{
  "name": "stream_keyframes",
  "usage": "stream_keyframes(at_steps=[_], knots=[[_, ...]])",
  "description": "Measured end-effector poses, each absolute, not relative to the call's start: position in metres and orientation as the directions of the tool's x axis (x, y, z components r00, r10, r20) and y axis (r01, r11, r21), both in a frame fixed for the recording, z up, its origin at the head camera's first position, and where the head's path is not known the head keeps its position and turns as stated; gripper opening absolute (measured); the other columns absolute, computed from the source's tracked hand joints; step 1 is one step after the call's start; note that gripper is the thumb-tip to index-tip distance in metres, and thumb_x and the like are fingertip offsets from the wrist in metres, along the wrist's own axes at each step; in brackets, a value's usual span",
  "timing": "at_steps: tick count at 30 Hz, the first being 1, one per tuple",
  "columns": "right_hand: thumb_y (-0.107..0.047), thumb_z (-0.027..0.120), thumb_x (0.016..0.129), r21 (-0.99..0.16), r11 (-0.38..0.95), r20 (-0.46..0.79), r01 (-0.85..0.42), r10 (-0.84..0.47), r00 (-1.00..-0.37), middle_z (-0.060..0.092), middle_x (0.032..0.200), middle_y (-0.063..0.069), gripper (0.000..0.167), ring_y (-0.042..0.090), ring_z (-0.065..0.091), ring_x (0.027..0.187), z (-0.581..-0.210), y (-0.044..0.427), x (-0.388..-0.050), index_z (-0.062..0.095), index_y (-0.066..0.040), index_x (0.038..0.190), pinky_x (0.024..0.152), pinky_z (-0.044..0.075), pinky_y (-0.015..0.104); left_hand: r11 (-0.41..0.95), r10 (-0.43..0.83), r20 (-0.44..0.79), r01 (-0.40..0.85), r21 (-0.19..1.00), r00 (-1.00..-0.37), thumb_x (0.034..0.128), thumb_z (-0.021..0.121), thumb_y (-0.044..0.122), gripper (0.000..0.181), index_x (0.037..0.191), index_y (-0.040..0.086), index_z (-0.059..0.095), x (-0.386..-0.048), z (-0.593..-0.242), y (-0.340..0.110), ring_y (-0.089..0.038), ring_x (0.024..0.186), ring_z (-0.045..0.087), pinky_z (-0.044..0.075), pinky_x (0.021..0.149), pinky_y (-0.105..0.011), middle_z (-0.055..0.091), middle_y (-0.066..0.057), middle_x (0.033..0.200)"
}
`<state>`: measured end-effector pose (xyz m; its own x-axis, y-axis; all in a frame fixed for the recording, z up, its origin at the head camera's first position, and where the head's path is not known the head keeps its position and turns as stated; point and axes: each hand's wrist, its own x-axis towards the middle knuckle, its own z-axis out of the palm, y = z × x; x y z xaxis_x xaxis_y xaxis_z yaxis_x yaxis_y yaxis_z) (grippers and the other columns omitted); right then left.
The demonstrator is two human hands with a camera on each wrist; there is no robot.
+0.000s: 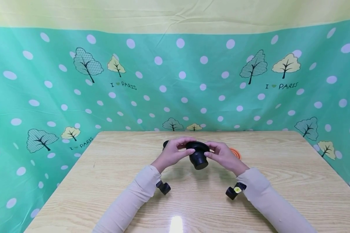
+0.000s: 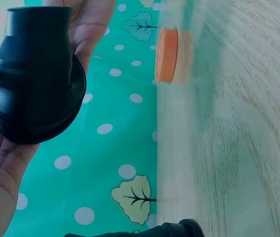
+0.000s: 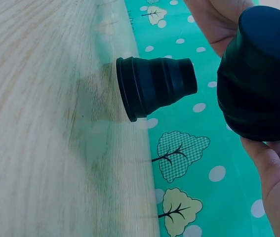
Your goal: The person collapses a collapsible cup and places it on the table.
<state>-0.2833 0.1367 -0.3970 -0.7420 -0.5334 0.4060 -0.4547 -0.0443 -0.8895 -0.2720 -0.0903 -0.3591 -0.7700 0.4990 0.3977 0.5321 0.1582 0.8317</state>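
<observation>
A black stepped cup-shaped piece (image 1: 199, 159) with a wide rim hangs above the table, its narrow end tilted down toward the camera. My left hand (image 1: 175, 153) pinches its rim from the left, while my right hand (image 1: 223, 156) grips the rim's right side. The left wrist view shows the piece (image 2: 36, 79) between both hands, fingers on its wide end. In the right wrist view the piece (image 3: 260, 74) is partly cut off by the frame edge.
On the wooden table (image 1: 119, 181), an orange ring-like object (image 1: 235, 153) lies behind my right hand. A second black stepped cone (image 3: 157, 86) stands on its wide end beyond my left hand, mostly hidden in the head view. A patterned green cloth (image 1: 151, 77) hangs behind.
</observation>
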Motion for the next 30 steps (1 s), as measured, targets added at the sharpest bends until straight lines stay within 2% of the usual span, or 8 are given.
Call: stream_keyframes(at_steps=[5,12,16,20,25,30], knots=[[-0.003,0.060,0.091,-0.895,-0.032,0.393,-0.446,-0.530,-0.751,0.063,0.101,-0.004,0.027,0.007,0.059,0.096,-0.3984,0.1375,-0.2840,0.055,0.016,0.110,0.083,0.051,0.020,0.164,0.495,0.435,0.572,0.804,-0.752,0.0861,0.066,-0.001,0.030,0.114,-0.009,0.061,-0.2710,-0.3598,-0.0900,-0.030,0.106,0.060,0.052,0.090,-0.038,0.063,-0.023,0.115],[-0.004,0.059,0.092,-0.900,0.039,0.366,-0.435,-0.474,-0.801,0.063,0.102,0.000,0.027,0.006,0.059,0.095,-0.3999,0.1378,-0.2843,0.056,0.013,0.112,0.084,0.050,0.018,0.207,0.473,0.473,0.616,0.760,-0.743,0.0861,0.066,-0.001,0.023,0.108,-0.007,0.065,-0.2688,-0.3598,-0.0887,-0.027,0.096,0.063,0.056,0.078,-0.034,0.065,-0.020,0.107],[-0.006,0.060,0.092,-0.908,0.036,0.355,-0.417,-0.460,-0.814,0.063,0.102,-0.001,0.029,0.006,0.060,0.095,-0.3990,0.1387,-0.2834,0.055,0.014,0.114,0.084,0.050,0.019,0.186,0.468,0.461,0.594,0.782,-0.754,0.0866,0.065,0.000,0.028,0.113,-0.008,0.064,-0.2700,-0.3604,-0.0890,-0.030,0.103,0.062,0.055,0.082,-0.031,0.064,-0.021,0.112],[-0.007,0.060,0.092,-0.919,0.025,0.341,-0.394,-0.455,-0.823,0.064,0.102,-0.005,0.032,0.006,0.060,0.095,-0.3973,0.1405,-0.2826,0.054,0.014,0.116,0.084,0.051,0.019,0.156,0.472,0.448,0.572,0.805,-0.759,0.0873,0.064,-0.001,0.031,0.117,-0.009,0.062,-0.2711,-0.3611,-0.0899,-0.033,0.108,0.060,0.054,0.086,-0.034,0.063,-0.023,0.117],[-0.006,0.060,0.092,-0.925,0.025,0.328,-0.379,-0.450,-0.830,0.064,0.103,-0.005,0.031,0.006,0.060,0.097,-0.3962,0.1427,-0.2827,0.055,0.013,0.116,0.085,0.051,0.020,0.154,0.445,0.412,0.522,0.839,-0.795,0.0876,0.064,0.001,0.031,0.117,-0.008,0.062,-0.2709,-0.3610,-0.0895,-0.032,0.102,0.064,0.054,0.084,-0.031,0.063,-0.022,0.116],[-0.009,0.061,0.092,-0.935,0.064,0.282,-0.349,-0.462,-0.841,0.063,0.106,0.003,0.030,0.008,0.061,0.100,-0.3963,0.1435,-0.2827,0.057,0.009,0.115,0.087,0.050,0.021,0.156,0.398,0.375,0.464,0.872,-0.837,0.0863,0.067,0.002,0.030,0.115,-0.005,0.065,-0.2703,-0.3604,-0.0886,-0.029,0.100,0.065,0.054,0.083,-0.026,0.065,-0.020,0.114]])
